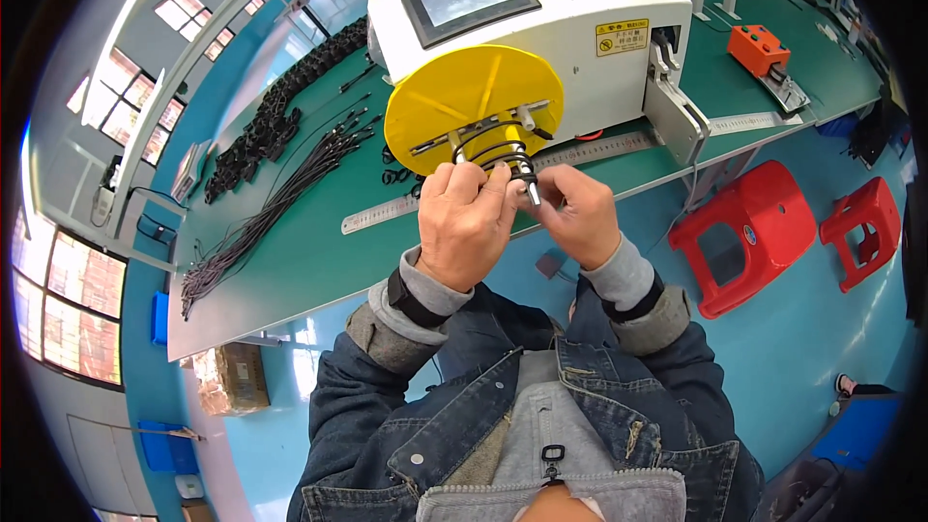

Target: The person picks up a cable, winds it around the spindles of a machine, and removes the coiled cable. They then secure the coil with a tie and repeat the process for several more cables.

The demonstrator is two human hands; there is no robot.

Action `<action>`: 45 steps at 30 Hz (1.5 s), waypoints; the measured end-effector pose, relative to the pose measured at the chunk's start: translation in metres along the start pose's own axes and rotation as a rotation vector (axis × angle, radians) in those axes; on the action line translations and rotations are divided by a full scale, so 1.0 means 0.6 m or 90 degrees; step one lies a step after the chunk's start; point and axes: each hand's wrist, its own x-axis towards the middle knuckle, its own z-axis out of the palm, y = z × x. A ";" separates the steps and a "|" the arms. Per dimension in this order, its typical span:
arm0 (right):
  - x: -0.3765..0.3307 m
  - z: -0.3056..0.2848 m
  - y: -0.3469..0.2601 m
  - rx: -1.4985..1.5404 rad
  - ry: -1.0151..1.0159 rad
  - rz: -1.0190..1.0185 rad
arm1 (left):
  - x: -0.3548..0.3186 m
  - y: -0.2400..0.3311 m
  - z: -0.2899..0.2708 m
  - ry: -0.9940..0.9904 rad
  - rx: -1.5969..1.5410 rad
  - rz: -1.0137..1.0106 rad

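A black cable (495,147) is looped in a loose coil around the metal posts in front of a yellow disc (425,108) on a white winding machine (580,48). My left hand (462,220) is closed, its thumb and fingers pinching the cable at the near side of the coil. Close beside it, my right hand (583,217) has its fingers curled in against the coil, next to the end of a bright metal post (534,193). The right fingertips are partly hidden by the post and the loops.
A bundle of black cables (261,217) lies left on the green table (319,275), with a row of coiled black cables (253,140) behind it. A steel ruler (382,216) runs under the disc. An orange box with buttons (757,48) sits right; red stools (764,222) stand on the floor.
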 end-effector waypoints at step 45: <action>-0.073 0.010 -0.081 -0.092 -0.038 0.068 | -0.071 0.086 -0.025 -0.139 -0.075 -0.236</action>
